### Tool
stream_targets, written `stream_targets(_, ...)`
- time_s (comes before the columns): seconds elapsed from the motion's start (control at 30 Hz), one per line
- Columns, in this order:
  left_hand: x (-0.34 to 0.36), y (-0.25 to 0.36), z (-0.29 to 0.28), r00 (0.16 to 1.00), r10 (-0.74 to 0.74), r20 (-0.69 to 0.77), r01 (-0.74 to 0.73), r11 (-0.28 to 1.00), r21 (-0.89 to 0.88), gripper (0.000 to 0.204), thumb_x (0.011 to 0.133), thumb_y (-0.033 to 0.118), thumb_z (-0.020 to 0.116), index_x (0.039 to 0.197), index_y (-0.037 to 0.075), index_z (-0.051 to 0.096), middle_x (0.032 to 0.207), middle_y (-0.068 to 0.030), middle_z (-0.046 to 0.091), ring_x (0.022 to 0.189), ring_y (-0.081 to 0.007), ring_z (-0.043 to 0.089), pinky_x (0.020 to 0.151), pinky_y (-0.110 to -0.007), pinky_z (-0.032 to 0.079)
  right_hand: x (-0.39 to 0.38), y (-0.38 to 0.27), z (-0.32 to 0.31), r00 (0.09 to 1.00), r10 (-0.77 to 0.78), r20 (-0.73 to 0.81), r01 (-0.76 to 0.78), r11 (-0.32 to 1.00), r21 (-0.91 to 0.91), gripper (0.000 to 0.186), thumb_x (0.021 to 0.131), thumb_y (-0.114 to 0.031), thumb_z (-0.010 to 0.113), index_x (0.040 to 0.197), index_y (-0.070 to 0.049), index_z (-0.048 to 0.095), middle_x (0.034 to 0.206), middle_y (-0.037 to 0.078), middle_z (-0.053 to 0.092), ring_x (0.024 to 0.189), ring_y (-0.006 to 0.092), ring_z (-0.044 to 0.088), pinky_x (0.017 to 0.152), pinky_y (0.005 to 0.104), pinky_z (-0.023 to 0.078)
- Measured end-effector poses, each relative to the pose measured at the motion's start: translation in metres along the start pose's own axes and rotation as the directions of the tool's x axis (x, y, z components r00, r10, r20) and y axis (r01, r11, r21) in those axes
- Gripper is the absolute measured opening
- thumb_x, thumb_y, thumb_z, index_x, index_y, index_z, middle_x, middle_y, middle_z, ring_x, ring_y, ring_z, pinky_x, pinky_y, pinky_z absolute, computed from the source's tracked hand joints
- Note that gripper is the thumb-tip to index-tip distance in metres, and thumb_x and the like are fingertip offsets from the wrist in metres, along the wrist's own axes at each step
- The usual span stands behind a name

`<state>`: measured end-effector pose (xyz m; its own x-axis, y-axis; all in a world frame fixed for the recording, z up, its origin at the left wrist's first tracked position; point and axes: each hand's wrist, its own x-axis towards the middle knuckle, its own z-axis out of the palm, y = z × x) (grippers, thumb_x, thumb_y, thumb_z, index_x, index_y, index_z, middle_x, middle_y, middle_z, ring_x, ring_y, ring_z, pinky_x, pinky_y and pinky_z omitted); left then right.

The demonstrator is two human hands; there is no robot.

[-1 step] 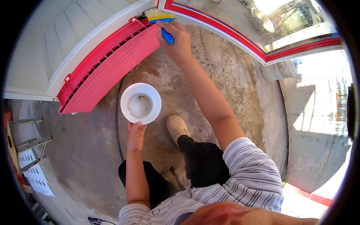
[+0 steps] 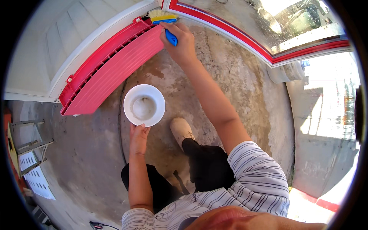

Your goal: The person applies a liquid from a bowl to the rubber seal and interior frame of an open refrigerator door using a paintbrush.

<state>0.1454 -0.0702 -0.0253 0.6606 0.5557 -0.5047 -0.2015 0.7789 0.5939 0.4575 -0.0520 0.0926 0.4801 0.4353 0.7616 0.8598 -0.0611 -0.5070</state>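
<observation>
My left hand (image 2: 138, 136) grips the rim of a white bowl (image 2: 156, 115), which has a little cloudy residue inside. My right hand (image 2: 180, 42) is closed on the blue handle of a brush (image 2: 171, 37), whose blue-and-yellow head (image 2: 163, 20) has pale bristles. The brush is at the upper end of two pink ribbed plastic panels (image 2: 111, 76), standing along a white panelled wall or door (image 2: 61, 46); whether the bristles touch them I cannot tell.
A red-and-white framed glass door (image 2: 260, 50) is at upper right, with plastic containers (image 2: 283, 74) below it. A metal ladder (image 2: 32, 147) and a white perforated sheet (image 2: 40, 184) lie at left. My shoe (image 2: 180, 128) is on the stained concrete floor (image 2: 84, 153).
</observation>
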Motion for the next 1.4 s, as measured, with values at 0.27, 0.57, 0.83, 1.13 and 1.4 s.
stream_targets(0.27,-0.003,0.002,-0.002,0.999,0.033,-0.038,-0.032,0.999,0.029,0.056,0.083,0.011,0.056,0.137,0.01,0.037,0.131,-0.0056,0.051,0.118,-0.0206,0.052,0.105,-0.04,0.035,-0.03,0.018,-0.023,0.984,0.054,-0.167,-0.071,0.993,-0.094,0.02,0.083,-0.006,0.065,0.102,-0.005,0.07,0.081,0.012,0.06,0.071,0.0223,0.058,0.068,0.0295,0.047)
stream_targets(0.57,-0.002,0.004,0.008,0.998,0.012,-0.067,-0.01,1.0,0.024,0.055,0.083,0.011,0.055,0.136,0.01,0.038,0.129,-0.0062,0.052,0.118,-0.0214,0.053,0.106,-0.042,0.034,-0.017,0.002,-0.006,0.974,0.146,-0.174,-0.138,0.989,0.058,0.022,0.08,-0.007,0.067,0.102,-0.006,0.069,0.082,0.014,0.061,0.074,0.0265,0.061,0.068,0.0348,0.049)
stream_targets(0.83,0.003,-0.006,-0.001,0.999,0.0,-0.043,0.002,0.999,0.054,0.057,0.083,0.012,0.055,0.137,0.012,0.037,0.129,-0.0058,0.052,0.118,-0.0216,0.052,0.107,-0.043,0.031,-0.006,0.009,0.033,0.976,0.208,-0.067,-0.193,0.964,0.181,0.019,0.083,-0.009,0.065,0.101,-0.004,0.069,0.08,0.012,0.062,0.069,0.0211,0.058,0.065,0.0302,0.047)
stream_targets(1.13,0.021,0.01,0.015,1.0,0.003,-0.024,-0.002,0.998,0.061,0.06,0.084,0.012,0.057,0.139,0.012,0.033,0.131,-0.0046,0.048,0.119,-0.0196,0.05,0.109,-0.04,0.03,-0.007,0.019,0.012,0.864,0.5,0.059,-0.463,0.742,0.484,0.024,0.09,-0.019,0.064,0.102,0.0,0.069,0.073,0.002,0.06,0.064,0.0057,0.056,0.058,0.022,0.045)
stream_targets(1.4,0.041,0.019,0.023,0.997,0.073,-0.024,-0.068,0.987,0.147,0.059,0.082,0.016,0.063,0.134,0.01,0.036,0.124,-0.0044,0.046,0.12,-0.0178,0.046,0.109,-0.04,0.029,-0.052,-0.047,-0.041,0.7,0.522,0.488,-0.684,0.686,0.248,0.027,0.092,-0.024,0.058,0.089,0.001,0.07,0.063,0.003,0.063,0.055,0.0063,0.055,0.054,0.0214,0.046)
